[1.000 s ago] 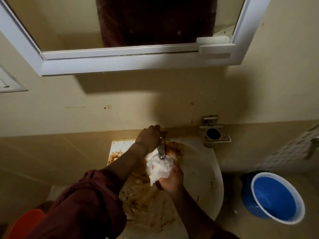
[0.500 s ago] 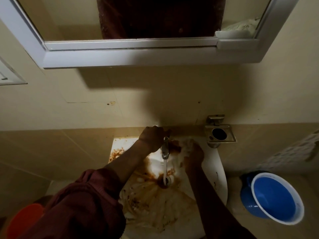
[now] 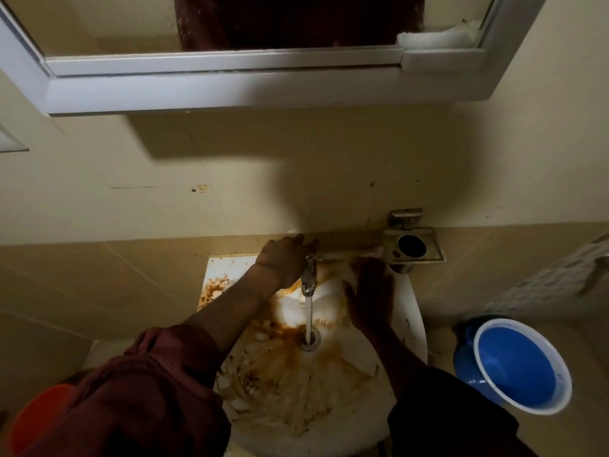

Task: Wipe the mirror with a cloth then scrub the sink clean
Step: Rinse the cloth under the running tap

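Head view looks down on a white sink (image 3: 408,311) smeared with brown stains, water running from the tap (image 3: 308,280) into the drain (image 3: 309,339) at the centre. At about 11 o'clock from the drain the left hand (image 3: 283,262) grasps the tap's handle – at 1 o'clock the right hand (image 3: 370,291) lies flat, fingers straight, pressing the sink's back edge where a strip of white cloth (image 3: 370,250) shows beyond its fingertips. Overhead at 12 o'clock hangs the white-framed mirror (image 3: 230,90); a blue bucket (image 3: 520,366) stands at 3 o'clock.
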Tool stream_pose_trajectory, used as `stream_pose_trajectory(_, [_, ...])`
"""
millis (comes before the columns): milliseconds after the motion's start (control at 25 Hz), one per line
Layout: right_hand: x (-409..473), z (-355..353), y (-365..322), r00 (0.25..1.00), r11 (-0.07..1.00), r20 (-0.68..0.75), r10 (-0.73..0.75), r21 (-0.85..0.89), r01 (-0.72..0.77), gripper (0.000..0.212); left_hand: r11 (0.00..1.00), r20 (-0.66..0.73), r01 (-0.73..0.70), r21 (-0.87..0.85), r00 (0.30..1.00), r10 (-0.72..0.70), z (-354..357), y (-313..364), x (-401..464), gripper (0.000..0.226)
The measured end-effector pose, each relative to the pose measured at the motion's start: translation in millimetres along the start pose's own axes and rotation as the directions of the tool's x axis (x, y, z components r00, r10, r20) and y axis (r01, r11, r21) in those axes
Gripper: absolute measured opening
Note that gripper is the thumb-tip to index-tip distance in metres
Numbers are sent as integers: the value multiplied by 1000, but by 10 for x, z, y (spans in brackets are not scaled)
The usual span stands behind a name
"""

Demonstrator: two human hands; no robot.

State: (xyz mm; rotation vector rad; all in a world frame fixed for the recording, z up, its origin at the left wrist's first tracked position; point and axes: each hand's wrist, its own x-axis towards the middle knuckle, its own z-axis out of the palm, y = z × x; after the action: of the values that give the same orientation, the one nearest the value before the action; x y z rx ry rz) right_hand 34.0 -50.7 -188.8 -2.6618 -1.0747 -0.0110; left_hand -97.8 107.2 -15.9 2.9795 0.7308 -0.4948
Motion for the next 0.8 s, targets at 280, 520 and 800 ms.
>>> stream_pose_trajectory(280, [149, -42, -355, 887, 890, 67, -456, 31, 455, 77, 1000, -26, -14, -3, 1000, 14, -24, 39, 15, 72])
stream_pose_trajectory(520, [-98, 53, -302, 930, 906, -136, -342, 213, 365, 61, 602, -226, 31, -798, 910, -347, 438, 152, -135, 57])
stream_pose_trajectory(800, [-540, -129, -748, 842, 132, 439, 313, 858, -497, 20, -694, 573, 263, -670, 777, -260, 830, 598, -345, 37])
